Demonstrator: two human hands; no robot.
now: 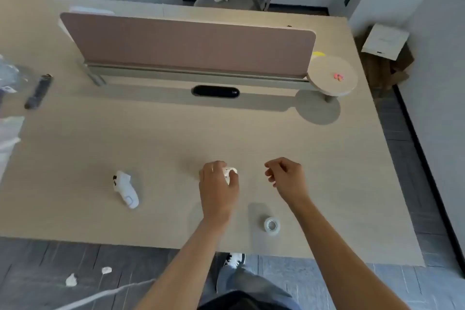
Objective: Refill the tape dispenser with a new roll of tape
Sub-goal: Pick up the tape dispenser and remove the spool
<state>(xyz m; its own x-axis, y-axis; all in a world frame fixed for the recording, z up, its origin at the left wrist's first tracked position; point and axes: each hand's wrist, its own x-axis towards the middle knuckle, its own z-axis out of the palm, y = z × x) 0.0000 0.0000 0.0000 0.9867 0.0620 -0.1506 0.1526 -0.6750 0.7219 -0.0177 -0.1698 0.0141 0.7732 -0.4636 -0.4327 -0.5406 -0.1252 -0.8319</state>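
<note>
At lower centre of the frame, a small white tape dispenser [230,174] sits on the desk [151,138], the left hand [218,182] clamped over it, probably to steady it. The new tape roll [272,225] lies flat nearer the desk's edge. The right hand [285,175] hovers loosely curled, empty.

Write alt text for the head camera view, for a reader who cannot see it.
A person's left hand closes over a small white tape dispenser on a beige desk, while the right hand hovers beside it, fingers curled and empty. A clear tape roll lies flat nearer the desk's front edge, and a white controller lies to the left.
</note>
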